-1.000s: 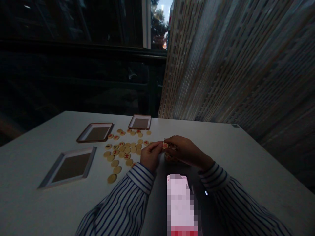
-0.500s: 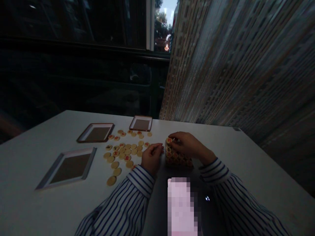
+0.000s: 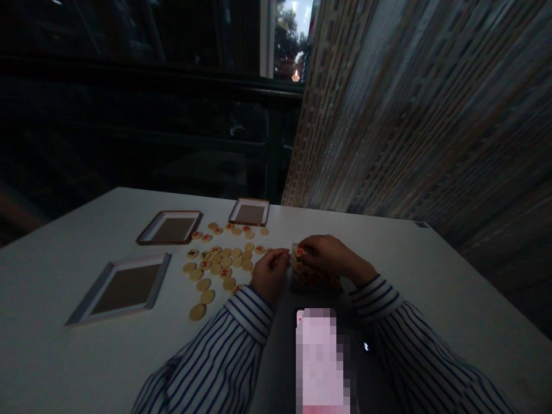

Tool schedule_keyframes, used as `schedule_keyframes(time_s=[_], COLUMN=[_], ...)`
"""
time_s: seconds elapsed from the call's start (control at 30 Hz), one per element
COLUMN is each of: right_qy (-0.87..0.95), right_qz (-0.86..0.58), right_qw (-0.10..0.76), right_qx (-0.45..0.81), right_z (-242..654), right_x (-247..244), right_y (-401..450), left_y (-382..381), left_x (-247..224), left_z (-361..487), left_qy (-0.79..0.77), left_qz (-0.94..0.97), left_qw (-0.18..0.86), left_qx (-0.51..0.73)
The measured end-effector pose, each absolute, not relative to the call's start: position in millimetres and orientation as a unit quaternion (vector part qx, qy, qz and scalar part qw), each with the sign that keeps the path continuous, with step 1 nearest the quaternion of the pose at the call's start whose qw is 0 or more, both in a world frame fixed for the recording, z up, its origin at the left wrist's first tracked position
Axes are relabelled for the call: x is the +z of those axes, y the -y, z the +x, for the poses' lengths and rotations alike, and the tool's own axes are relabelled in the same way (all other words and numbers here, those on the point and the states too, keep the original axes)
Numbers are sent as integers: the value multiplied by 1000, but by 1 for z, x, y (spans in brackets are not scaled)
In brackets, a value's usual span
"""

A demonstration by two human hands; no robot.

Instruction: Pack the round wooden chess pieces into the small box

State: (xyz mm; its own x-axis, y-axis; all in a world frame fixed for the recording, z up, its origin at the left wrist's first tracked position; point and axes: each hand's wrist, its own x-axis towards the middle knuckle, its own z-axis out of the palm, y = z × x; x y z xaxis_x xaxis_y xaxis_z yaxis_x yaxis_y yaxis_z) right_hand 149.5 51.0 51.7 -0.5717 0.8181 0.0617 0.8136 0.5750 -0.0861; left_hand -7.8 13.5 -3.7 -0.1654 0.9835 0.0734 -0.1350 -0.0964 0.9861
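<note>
My right hand [image 3: 332,256] reaches over a clear box [image 3: 317,282] filled with round xiangqi pieces. Its fingers pinch a wooden xiangqi piece [image 3: 301,252] with a red character at the box's top left corner. Just left of the box, my left hand [image 3: 271,273] is closed with its fingertips together; whatever they may hold is hidden. Many loose xiangqi pieces [image 3: 215,268] lie scattered on the table left of that hand, some showing red or black characters, others plain side up.
Three shallow box lids or trays stand on the white table [image 3: 388,247]: a grey one [image 3: 161,280], a brown-rimmed one [image 3: 138,241] and a smaller one [image 3: 249,223]. A lit phone [image 3: 321,362] lies nearest me. A string curtain [image 3: 345,115] hangs behind the table.
My right hand has lowered the red-marked piece slightly, from above the box's rim to its top left corner. My left hand stays beside the box. The view has shifted a little.
</note>
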Motion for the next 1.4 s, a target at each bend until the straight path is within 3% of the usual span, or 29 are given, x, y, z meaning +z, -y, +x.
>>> schedule_keyframes(time_s=[1.4], right_qy=[896], right_qz=[-443], right_qw=[-3], right_qx=[31], right_z=[151], right_x=[48], right_y=[-54], left_y=[-13], left_x=[-9], left_z=[-8], left_qy=[-485], left_qz=[494], left_qw=[444], left_qx=[569])
